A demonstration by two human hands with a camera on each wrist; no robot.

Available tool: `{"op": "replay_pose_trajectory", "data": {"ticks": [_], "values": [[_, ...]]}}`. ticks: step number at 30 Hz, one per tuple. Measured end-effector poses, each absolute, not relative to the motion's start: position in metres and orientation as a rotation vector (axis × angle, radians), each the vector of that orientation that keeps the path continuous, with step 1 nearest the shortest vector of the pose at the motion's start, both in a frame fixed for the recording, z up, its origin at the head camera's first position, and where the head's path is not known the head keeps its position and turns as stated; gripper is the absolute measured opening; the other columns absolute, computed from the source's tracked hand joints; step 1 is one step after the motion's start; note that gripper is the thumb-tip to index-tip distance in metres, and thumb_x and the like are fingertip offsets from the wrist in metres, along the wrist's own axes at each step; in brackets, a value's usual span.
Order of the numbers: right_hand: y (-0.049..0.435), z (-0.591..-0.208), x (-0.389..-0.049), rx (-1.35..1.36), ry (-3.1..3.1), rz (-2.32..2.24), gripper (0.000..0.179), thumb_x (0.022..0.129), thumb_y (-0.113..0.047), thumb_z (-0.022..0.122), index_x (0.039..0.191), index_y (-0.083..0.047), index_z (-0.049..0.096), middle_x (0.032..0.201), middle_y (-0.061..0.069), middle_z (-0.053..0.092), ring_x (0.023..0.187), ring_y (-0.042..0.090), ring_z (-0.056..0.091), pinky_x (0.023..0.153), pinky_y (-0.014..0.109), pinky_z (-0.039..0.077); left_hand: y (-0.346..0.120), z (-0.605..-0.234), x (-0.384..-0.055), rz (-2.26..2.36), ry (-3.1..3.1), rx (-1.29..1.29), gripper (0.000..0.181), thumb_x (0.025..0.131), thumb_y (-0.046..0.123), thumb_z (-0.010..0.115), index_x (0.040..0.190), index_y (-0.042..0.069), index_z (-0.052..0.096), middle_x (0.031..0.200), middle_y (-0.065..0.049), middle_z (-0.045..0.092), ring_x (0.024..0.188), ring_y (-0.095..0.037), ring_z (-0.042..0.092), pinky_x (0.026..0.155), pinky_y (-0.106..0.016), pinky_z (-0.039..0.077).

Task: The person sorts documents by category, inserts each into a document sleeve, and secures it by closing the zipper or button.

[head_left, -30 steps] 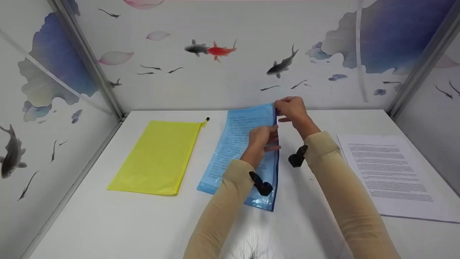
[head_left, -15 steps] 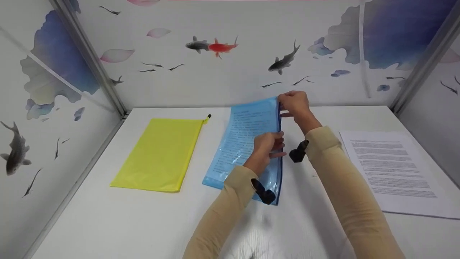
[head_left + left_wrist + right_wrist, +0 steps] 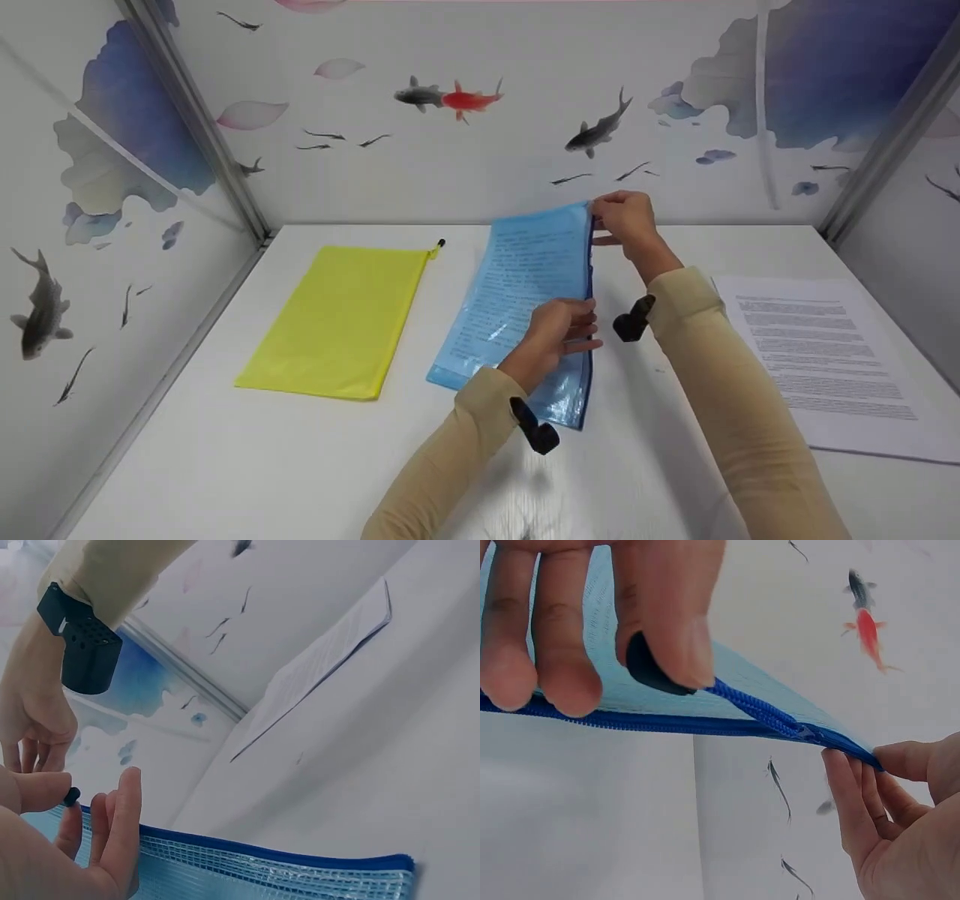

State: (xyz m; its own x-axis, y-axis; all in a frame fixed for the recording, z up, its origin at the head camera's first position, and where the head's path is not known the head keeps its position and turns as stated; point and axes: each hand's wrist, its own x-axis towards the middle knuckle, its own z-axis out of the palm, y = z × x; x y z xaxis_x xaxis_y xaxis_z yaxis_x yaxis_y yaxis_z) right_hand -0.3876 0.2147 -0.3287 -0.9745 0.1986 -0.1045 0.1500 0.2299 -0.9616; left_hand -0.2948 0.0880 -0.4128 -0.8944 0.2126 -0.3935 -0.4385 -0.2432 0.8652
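The blue pouch (image 3: 525,262) is held by both grips above the middle of the worktop (image 3: 300,465). By the left grip (image 3: 551,330), set partway along the pouch's right-hand side, the black pull end (image 3: 72,796) is pinched between thumb and forefinger. From it a braided blue cord (image 3: 754,706) is led to the slider (image 3: 808,733), which is seated on the dark blue zip edge (image 3: 262,849) between the two grips. By the right grip (image 3: 626,217) the pouch's far right corner is pinched between thumb and fingers, and that end is raised off the worktop.

Part of the pouch's near half is covered in the head view by the left grip and forearm. Lines of print are seen through the blue material but cannot be read. The near end of the pouch is cut off at the bottom of the left wrist view, and the left grip is cropped at the top of the right wrist view. How far the zip is closed cannot be told.

The left forearm is angled away and rightward, with one finger stretched past the zip edge; the right forearm is reached farther forward and slanted leftward. A yellow pouch (image 3: 337,322) is laid flat to the left, and printed paper (image 3: 825,360) to the right is partly overlapped by the right sleeve (image 3: 735,397).
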Motion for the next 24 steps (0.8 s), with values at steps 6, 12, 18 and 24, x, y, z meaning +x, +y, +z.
{"op": "replay_pose_trajectory", "data": {"ticks": [6, 12, 18, 24], "values": [[0.217, -0.326, -0.387, -0.335, -2.429, 1.884, 0.031, 0.092, -0.021, 0.053, 0.117, -0.004, 0.055, 0.106, 0.010, 0.058, 0.095, 0.021, 0.062, 0.074, 0.033, 0.057, 0.082, -0.412, -0.291, 2.153, 1.609, -0.213, 0.020, 0.081, 0.020, 0.067, 0.096, 0.009, 0.062, 0.101, -0.014, 0.062, 0.097, -0.030, 0.061, 0.066, -0.038, 0.057], [0.220, -0.328, -0.386, -0.326, -2.428, 1.872, 0.031, 0.092, -0.022, 0.052, 0.118, -0.005, 0.055, 0.106, 0.010, 0.057, 0.094, 0.019, 0.062, 0.073, 0.030, 0.057, 0.081, -0.411, -0.282, 2.135, 1.589, -0.192, 0.022, 0.081, 0.021, 0.067, 0.098, 0.009, 0.060, 0.100, -0.013, 0.063, 0.092, -0.027, 0.063, 0.066, -0.039, 0.057], [0.221, -0.332, -0.385, -0.295, -2.434, 1.846, 0.033, 0.093, -0.023, 0.052, 0.120, -0.004, 0.055, 0.107, 0.010, 0.058, 0.092, 0.018, 0.062, 0.073, 0.029, 0.056, 0.081, -0.411, -0.273, 2.152, 1.537, -0.163, 0.024, 0.081, 0.020, 0.067, 0.100, 0.007, 0.059, 0.102, -0.016, 0.062, 0.092, -0.028, 0.063, 0.067, -0.041, 0.057], [0.226, -0.329, -0.386, -0.314, -2.432, 1.827, 0.033, 0.093, -0.025, 0.051, 0.120, -0.006, 0.055, 0.108, 0.009, 0.056, 0.095, 0.019, 0.061, 0.075, 0.030, 0.056, 0.076, -0.416, -0.263, 2.089, 1.567, -0.166, 0.022, 0.081, 0.017, 0.067, 0.098, 0.006, 0.059, 0.101, -0.017, 0.062, 0.086, -0.026, 0.065, 0.066, -0.041, 0.057]]}}
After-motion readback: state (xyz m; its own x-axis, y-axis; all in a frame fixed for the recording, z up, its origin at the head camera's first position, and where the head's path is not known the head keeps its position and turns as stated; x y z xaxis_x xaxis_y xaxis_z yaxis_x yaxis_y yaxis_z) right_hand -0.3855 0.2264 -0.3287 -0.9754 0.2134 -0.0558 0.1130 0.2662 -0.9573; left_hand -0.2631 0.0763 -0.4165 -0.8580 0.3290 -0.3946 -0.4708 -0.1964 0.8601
